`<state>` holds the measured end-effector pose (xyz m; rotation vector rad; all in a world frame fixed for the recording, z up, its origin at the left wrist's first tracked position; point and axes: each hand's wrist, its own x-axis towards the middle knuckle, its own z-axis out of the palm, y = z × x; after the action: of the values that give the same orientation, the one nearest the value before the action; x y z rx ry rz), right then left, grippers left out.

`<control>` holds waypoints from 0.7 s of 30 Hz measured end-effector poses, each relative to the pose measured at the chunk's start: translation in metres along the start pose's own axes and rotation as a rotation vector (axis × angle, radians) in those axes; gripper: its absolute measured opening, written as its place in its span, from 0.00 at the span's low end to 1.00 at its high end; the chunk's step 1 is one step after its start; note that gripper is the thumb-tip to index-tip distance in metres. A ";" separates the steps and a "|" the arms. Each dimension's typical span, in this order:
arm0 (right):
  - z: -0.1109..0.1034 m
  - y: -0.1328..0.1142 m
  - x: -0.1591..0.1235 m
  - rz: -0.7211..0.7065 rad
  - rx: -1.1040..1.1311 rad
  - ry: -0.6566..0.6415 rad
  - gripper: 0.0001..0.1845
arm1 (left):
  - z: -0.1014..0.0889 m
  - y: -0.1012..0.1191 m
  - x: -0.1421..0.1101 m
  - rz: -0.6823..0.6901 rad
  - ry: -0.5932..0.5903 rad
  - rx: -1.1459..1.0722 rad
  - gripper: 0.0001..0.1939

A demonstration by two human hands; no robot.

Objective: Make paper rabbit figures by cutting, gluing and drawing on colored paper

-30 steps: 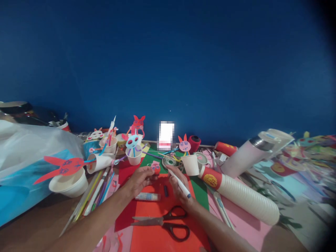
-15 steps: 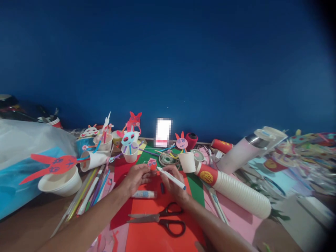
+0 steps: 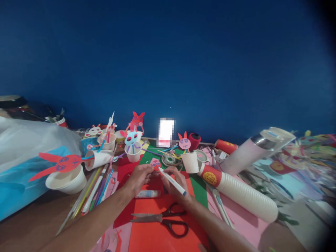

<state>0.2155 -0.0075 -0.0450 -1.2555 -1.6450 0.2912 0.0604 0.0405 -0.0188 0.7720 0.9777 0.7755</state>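
My left hand [image 3: 138, 177] pinches a small pink paper face cutout [image 3: 155, 163] above the red paper sheet [image 3: 157, 238]. My right hand [image 3: 175, 182] grips a white marker [image 3: 172, 181] with a blue end, its tip touching the cutout. A glue tube [image 3: 148, 193] lies just under my left hand. Black-handled scissors [image 3: 164, 219] rest on the red sheet between my forearms. A dark marker cap lies mostly hidden behind my right hand.
Paper cups with bunny faces [image 3: 132, 147] stand at the back. A long stack of white cups [image 3: 241, 195] lies on the right beside a white flask [image 3: 249, 150]. Straws and pencils [image 3: 94, 190] lie left, near a white bowl [image 3: 67, 180] and a plastic bag [image 3: 23, 157].
My right hand has swung the marker from pointing away to its tip meeting the pink cutout. The view shifted slightly; both hands stay in place.
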 end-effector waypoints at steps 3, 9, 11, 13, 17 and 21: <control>0.001 0.001 0.000 -0.011 0.007 0.024 0.04 | 0.000 0.001 0.000 -0.002 0.004 0.003 0.10; 0.004 0.006 0.000 0.025 0.062 0.065 0.05 | 0.000 0.000 -0.001 0.013 -0.009 -0.006 0.11; 0.003 0.006 0.000 0.034 0.101 0.054 0.07 | -0.001 -0.001 0.000 0.021 -0.013 -0.015 0.10; 0.001 0.005 0.001 0.025 0.129 0.008 0.09 | -0.002 -0.001 0.000 0.030 -0.018 -0.028 0.09; -0.002 0.005 0.001 -0.007 0.122 -0.038 0.09 | -0.001 0.000 0.000 0.043 -0.021 -0.046 0.08; -0.002 0.002 0.001 -0.023 0.083 -0.049 0.12 | 0.001 0.002 -0.001 0.039 -0.004 -0.042 0.08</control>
<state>0.2186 -0.0065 -0.0453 -1.1749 -1.6706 0.3752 0.0603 0.0405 -0.0162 0.7580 0.9424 0.8253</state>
